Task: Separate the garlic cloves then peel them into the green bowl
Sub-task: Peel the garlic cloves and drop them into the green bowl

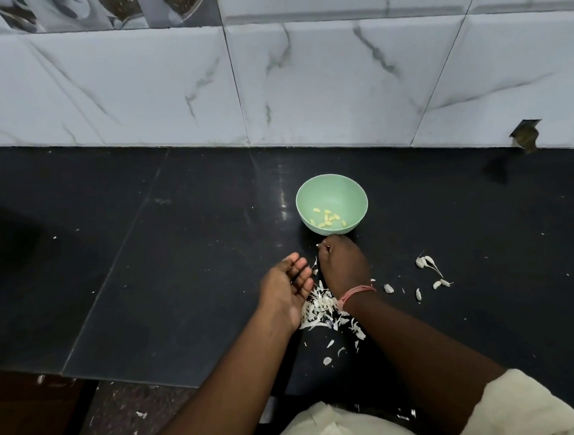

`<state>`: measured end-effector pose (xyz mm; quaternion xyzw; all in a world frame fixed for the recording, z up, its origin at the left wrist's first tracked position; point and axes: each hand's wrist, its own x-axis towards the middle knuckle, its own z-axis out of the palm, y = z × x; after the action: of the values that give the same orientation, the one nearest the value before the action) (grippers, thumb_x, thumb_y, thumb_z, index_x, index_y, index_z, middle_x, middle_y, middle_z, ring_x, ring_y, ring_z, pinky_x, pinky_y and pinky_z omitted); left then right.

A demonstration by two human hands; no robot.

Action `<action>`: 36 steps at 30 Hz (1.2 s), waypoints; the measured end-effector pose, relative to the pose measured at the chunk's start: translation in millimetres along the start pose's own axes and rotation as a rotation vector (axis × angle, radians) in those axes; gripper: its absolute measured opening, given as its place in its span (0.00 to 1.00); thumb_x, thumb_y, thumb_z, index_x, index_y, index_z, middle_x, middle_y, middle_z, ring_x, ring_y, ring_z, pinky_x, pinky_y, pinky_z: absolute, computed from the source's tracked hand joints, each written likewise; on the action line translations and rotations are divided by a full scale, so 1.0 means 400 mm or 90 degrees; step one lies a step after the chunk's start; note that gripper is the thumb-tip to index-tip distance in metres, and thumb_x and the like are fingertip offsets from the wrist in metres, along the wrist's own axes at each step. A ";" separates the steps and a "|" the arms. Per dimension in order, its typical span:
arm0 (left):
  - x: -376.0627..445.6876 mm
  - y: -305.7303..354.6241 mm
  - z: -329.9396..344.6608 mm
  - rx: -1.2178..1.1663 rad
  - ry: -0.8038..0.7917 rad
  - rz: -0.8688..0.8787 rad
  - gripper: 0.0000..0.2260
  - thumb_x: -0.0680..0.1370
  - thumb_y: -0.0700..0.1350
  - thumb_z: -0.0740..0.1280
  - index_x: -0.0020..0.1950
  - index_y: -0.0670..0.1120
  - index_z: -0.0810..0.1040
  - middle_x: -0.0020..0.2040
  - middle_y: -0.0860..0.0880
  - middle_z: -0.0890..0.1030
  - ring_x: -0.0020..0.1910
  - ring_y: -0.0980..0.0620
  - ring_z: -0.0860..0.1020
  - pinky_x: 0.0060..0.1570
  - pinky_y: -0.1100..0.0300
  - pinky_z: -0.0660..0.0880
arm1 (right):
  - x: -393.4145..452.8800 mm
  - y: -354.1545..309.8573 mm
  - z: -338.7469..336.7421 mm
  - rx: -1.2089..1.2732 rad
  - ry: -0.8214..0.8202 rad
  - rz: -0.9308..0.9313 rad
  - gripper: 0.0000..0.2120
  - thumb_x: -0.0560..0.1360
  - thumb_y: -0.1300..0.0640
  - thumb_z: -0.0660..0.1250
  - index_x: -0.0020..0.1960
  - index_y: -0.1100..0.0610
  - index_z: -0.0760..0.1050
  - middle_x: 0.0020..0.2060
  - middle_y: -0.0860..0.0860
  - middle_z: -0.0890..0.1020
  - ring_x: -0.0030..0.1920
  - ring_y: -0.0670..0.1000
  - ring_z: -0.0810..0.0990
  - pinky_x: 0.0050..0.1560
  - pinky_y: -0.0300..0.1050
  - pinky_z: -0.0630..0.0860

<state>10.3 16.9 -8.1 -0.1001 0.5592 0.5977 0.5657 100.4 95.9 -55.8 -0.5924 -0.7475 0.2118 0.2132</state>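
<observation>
The right hand (344,262) pinched a small garlic clove (320,245) at its fingertips, just short of the green bowl (332,203). The left hand (288,289) lay relaxed, palm up, beside it. The clove looked light, firm and slippery, best pinched at its ends.

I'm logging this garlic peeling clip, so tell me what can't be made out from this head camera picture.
- What the right hand holds: its curled fingers face away and hide it.
- Exact count of peeled cloves in the green bowl: too small, some touching.
- Peel pile: partly covered by both wrists.
- Left hand is open, holding nothing.
</observation>
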 end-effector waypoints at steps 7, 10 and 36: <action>0.020 -0.003 0.018 0.028 -0.019 0.057 0.10 0.83 0.37 0.61 0.60 0.39 0.79 0.43 0.45 0.83 0.39 0.53 0.80 0.42 0.63 0.79 | -0.033 -0.016 -0.063 0.421 0.020 0.173 0.07 0.78 0.59 0.71 0.41 0.57 0.80 0.31 0.46 0.80 0.30 0.44 0.75 0.35 0.38 0.71; 0.014 0.003 0.038 0.020 -0.084 0.076 0.09 0.82 0.34 0.62 0.59 0.37 0.80 0.44 0.43 0.85 0.40 0.52 0.82 0.41 0.64 0.82 | -0.026 -0.034 -0.099 0.780 -0.144 0.313 0.04 0.79 0.63 0.68 0.46 0.61 0.79 0.30 0.51 0.76 0.27 0.45 0.70 0.27 0.37 0.67; -0.033 0.054 0.113 -0.027 -0.165 0.178 0.07 0.80 0.33 0.66 0.54 0.39 0.82 0.46 0.42 0.86 0.40 0.53 0.83 0.46 0.62 0.81 | 0.004 -0.049 -0.211 0.936 -0.196 0.147 0.07 0.82 0.64 0.64 0.47 0.60 0.78 0.32 0.52 0.75 0.31 0.49 0.71 0.28 0.40 0.66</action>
<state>20.9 50.6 29.7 0.0445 0.4775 0.6897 0.5424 132.7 98.6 24.4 -0.3362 -0.3686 0.7565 0.4230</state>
